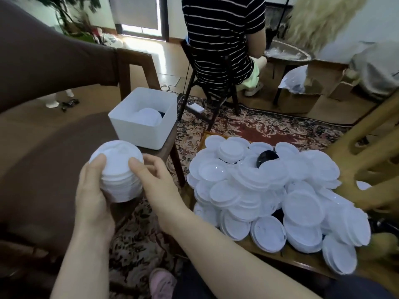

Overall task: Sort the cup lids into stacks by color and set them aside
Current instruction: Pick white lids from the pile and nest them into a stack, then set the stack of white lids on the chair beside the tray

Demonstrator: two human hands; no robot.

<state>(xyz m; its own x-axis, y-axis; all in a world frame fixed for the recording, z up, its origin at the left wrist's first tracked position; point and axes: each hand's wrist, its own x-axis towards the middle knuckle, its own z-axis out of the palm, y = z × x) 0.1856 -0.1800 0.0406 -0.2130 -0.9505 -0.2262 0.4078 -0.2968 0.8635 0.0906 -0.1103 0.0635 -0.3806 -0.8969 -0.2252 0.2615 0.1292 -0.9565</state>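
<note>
Head view showed, nearest the wearer, both forearms reaching forward over a patterned rug [138, 234]. The left hand [91, 197] grasped a stack of white lids [119, 169] from the side, thumb lying on the top lid and fingers curled around the far edge, out of sight. The right hand [155, 180] steadied the same stack on its opposite side, thumb pressed against the rim and fingers curled toward the stack; a full pinch could not be confirmed.

To the right, a large loose pile of white lids [269, 190] lay heaped on a low wooden surface [302, 262], with one black lid [266, 158] partly showing near its top.

Beyond the held stack, a white bin [142, 124] stood on a dark table [54, 147]; it contained white lids, with a dark item beside them. Farther off, a seated person in a striped shirt [222, 35] faced away.

Handling assessment: the lids appeared thin, light moulded plastic, slightly flexible and smooth. A nested stack was judged prone to sliding apart if tilted. Recommended hold: grip across the stack at the rims, with one digit on top to keep it compressed, and keep it upright during transfer to the bin.
</note>
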